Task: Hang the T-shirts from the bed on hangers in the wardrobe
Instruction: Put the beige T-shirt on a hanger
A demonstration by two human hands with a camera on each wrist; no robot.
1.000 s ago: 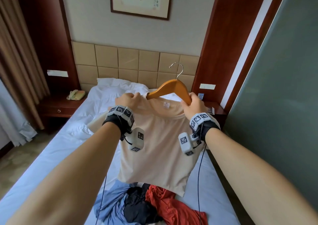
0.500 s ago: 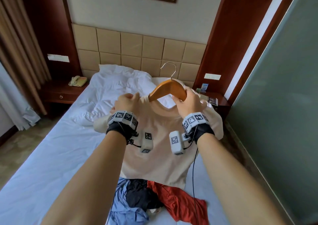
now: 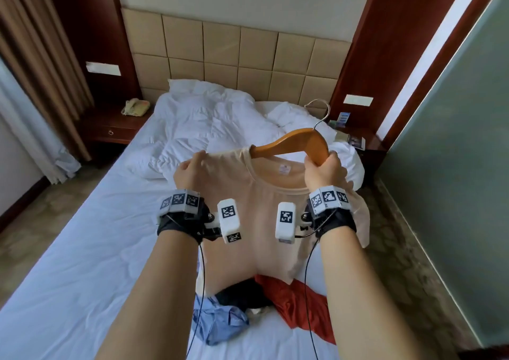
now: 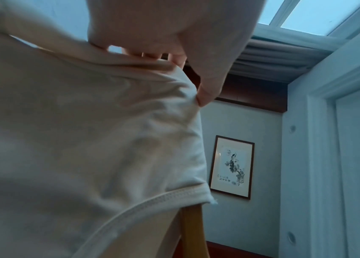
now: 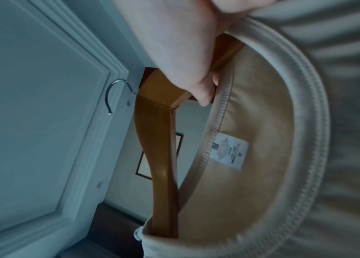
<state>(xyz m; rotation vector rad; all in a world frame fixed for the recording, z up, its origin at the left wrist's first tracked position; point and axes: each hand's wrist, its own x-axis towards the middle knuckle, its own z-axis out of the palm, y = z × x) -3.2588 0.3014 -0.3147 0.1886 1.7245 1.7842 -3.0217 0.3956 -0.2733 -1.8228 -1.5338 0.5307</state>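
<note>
I hold a beige T-shirt (image 3: 264, 222) up over the bed (image 3: 82, 263). A wooden hanger (image 3: 294, 143) with a metal hook (image 3: 321, 111) has its left arm inside the collar. My left hand (image 3: 190, 171) grips the shirt's left shoulder (image 4: 108, 122) over the hidden hanger end. My right hand (image 3: 323, 171) grips the hanger's right arm (image 5: 159, 139) together with the collar edge (image 5: 307, 104). The neck label (image 5: 229, 153) shows inside the collar.
A pile of blue (image 3: 220, 321), black (image 3: 242, 296) and red (image 3: 297, 304) garments lies on the bed below the shirt. Crumpled white pillows (image 3: 209, 117) sit by the headboard. A nightstand with a phone (image 3: 136, 107) stands left; a frosted panel (image 3: 454, 167) runs along the right.
The hanger's left arm has slid deeper into the collar and the hook has tilted right. Both hands have lowered a little with the shirt, and my view has tipped down toward the bed.
</note>
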